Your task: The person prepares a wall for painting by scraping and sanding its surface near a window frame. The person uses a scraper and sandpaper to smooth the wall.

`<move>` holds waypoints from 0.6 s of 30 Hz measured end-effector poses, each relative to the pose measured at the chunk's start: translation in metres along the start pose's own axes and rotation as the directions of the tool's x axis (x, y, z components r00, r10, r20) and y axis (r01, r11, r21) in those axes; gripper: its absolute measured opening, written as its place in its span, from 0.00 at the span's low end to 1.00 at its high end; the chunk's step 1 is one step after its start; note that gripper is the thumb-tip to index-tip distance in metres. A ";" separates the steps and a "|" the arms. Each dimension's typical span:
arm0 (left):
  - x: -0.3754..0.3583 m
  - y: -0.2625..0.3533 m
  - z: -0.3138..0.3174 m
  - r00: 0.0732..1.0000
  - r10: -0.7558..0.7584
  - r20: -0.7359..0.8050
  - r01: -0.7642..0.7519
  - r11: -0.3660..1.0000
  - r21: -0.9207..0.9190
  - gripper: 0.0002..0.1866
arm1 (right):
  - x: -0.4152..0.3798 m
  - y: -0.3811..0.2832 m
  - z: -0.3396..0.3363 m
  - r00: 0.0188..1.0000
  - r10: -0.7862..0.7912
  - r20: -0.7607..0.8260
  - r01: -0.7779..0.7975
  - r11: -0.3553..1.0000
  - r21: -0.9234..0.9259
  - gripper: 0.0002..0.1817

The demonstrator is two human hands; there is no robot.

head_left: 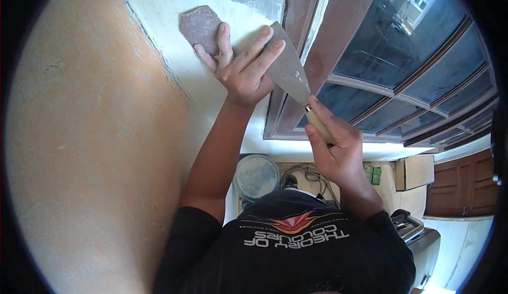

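My left hand (243, 74) is raised in front of the pale wall, its back toward me. A folded, purplish-brown piece of sandpaper (200, 28) sticks out between its two outer fingers. The other two fingertips rest on the wide metal blade of a putty knife (290, 66); the left thumb is hidden behind the blade. My right hand (336, 143) is closed around the knife's light handle, thumb and forefinger along it near the blade. The blade points up and to the left, in front of the window frame's edge.
A brown-framed window (381, 77) with several panes fills the right. An orange, patchy wall (95, 135) stands close on the left. Below are a round lidded bucket (257, 176), a coiled hose (312, 173), a green crate-like item (373, 175) and a wooden box (415, 173).
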State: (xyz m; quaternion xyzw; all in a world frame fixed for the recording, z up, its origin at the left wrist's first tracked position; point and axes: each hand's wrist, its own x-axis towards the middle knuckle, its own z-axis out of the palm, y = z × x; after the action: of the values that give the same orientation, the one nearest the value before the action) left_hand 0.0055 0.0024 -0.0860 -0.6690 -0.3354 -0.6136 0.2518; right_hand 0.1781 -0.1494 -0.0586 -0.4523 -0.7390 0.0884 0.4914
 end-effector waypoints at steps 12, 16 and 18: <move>0.002 0.000 -0.001 1.000 -0.007 -0.002 0.007 1.000 0.007 0.14 | 0.001 -0.001 -0.005 0.991 0.104 0.087 -0.103 0.995 -0.011 0.24; 0.006 0.002 0.000 1.000 -0.021 -0.022 0.020 1.000 -0.013 0.14 | 0.006 -0.004 -0.004 0.990 0.103 0.095 -0.104 0.995 0.007 0.23; 0.005 -0.002 0.000 0.999 -0.026 -0.031 0.025 0.999 -0.030 0.15 | 0.003 -0.004 -0.006 0.988 0.104 0.111 -0.105 0.994 0.006 0.23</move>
State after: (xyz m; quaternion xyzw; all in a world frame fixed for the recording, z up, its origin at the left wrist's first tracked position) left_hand 0.0040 0.0044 -0.0815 -0.6586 -0.3306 -0.6322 0.2392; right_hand 0.1806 -0.1509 -0.0510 -0.4817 -0.7399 0.1435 0.4470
